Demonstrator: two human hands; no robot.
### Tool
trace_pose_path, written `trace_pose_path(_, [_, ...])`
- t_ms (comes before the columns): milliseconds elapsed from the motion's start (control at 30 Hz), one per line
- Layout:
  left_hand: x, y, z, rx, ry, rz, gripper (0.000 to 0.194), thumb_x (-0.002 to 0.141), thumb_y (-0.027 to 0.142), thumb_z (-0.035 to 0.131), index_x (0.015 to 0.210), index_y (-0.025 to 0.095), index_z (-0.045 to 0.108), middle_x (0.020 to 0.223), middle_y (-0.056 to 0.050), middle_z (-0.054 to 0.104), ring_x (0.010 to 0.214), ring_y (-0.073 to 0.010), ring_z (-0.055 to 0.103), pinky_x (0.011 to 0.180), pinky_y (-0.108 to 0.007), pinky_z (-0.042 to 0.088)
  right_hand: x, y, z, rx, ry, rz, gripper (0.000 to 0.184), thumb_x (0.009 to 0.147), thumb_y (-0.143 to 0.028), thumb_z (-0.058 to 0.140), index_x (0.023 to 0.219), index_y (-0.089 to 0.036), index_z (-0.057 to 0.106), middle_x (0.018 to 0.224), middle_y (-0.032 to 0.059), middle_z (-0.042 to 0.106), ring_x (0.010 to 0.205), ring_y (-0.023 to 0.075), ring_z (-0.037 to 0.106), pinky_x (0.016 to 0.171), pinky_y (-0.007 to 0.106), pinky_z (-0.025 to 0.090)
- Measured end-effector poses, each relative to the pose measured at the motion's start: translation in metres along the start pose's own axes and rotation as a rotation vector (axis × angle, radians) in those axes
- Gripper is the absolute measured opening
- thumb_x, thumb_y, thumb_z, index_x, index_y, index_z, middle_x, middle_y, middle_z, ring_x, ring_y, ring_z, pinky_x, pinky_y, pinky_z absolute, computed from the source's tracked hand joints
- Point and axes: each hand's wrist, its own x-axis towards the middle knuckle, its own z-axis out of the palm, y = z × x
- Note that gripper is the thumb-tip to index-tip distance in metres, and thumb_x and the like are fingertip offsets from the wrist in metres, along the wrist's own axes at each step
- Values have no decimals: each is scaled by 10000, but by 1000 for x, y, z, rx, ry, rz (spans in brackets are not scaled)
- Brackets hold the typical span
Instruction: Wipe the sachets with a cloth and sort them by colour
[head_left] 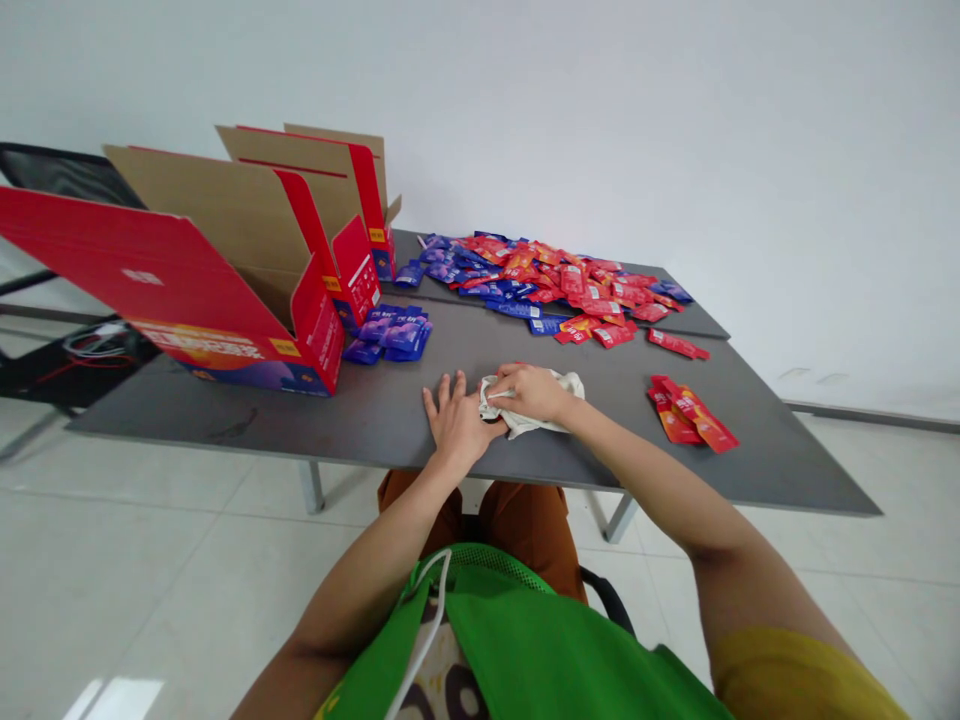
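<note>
My left hand (457, 422) lies palm down on the grey table (300, 425), fingers spread, its thumb side against a crumpled white cloth (526, 425). My right hand (529, 392) rests on top of that cloth, with its fingers closed over the fabric. Much of the cloth is hidden under this hand. Beyond both hands lies a large heap of red and blue sachets (544, 280). A small stack of blue sachets (390, 335) sits nearer on the left, and a group of red sachets (686, 413) lies to the right.
Several open red cardboard boxes (300, 320) stand along the table's left side, flaps raised. A black chair (67, 170) is behind them at the far left. A white wall rises behind the table, and a tiled floor lies below its near edge.
</note>
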Motion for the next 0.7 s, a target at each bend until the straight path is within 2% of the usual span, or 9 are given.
trace_pose_path(100, [-2, 1, 0, -3, 7, 7, 622, 739, 630, 640, 1264, 297, 645, 1508, -84, 434, 1435, -321, 276, 1180, -565, 81, 4, -9, -3, -86, -27, 114, 267, 920, -455, 528, 1014, -341, 750, 1028, 21, 669, 897, 181, 631, 658, 243, 363])
trace_pose_path(200, [-3, 1, -1, 9, 6, 4, 589, 741, 663, 623, 1201, 300, 684, 1506, -74, 437, 1433, -327, 278, 1177, -580, 70, 10, -10, -3, -147, 2, 240, 282, 918, -463, 516, 1003, -339, 755, 1040, 37, 682, 899, 206, 635, 668, 257, 382])
trace_pose_path(300, [-2, 1, -2, 24, -4, 4, 677, 727, 720, 598, 1245, 287, 659, 1509, -87, 431, 1425, -336, 290, 1172, -589, 82, 12, 5, -11, -199, 32, 377, 289, 904, -448, 543, 1032, -299, 755, 1056, 68, 692, 915, 230, 628, 701, 275, 400])
trace_pose_path(367, [-2, 1, -3, 29, -11, 7, 751, 712, 747, 591, 1289, 268, 631, 1507, -104, 432, 1410, -352, 308, 1162, -606, 101, 7, 18, -19, -225, 65, 408, 287, 899, -422, 562, 1035, -264, 759, 1062, 91, 690, 941, 242, 616, 716, 281, 398])
trace_pose_path(433, [-3, 0, -3, 32, -3, 12, 764, 713, 755, 582, 1295, 262, 629, 1504, -104, 436, 1399, -365, 318, 1155, -619, 109, -2, 27, -25, -213, 134, 342, 296, 918, -411, 545, 1045, -252, 760, 1050, 96, 681, 955, 240, 604, 718, 278, 389])
trace_pose_path(500, [-5, -1, -3, 34, 13, 18, 721, 730, 746, 572, 1271, 275, 647, 1495, -90, 452, 1392, -361, 327, 1159, -613, 107, -12, 29, -25, -125, 182, 164, 320, 946, -427, 510, 1069, -261, 754, 1015, 81, 671, 936, 213, 602, 719, 266, 379])
trace_pose_path(600, [-7, -3, -4, 30, 16, 28, 607, 776, 696, 565, 1234, 311, 670, 1476, -65, 480, 1375, -338, 354, 1166, -600, 100, -22, 21, -13, 85, 106, -191, 327, 947, -463, 517, 1087, -278, 748, 979, 49, 658, 895, 161, 605, 726, 237, 371])
trace_pose_path(633, [-7, -4, -4, 30, 11, 31, 574, 793, 673, 562, 1232, 320, 670, 1474, -60, 484, 1369, -332, 362, 1165, -602, 97, -24, 17, -7, 141, 74, -267, 321, 946, -463, 523, 1077, -279, 751, 976, 44, 655, 886, 149, 603, 727, 230, 370])
trace_pose_path(700, [-6, -4, -5, 36, 0, 28, 529, 817, 638, 557, 1235, 332, 666, 1470, -56, 489, 1357, -327, 373, 1159, -620, 92, -26, 14, 4, 193, 48, -314, 313, 944, -463, 531, 1050, -276, 759, 959, 41, 647, 868, 141, 597, 727, 228, 369])
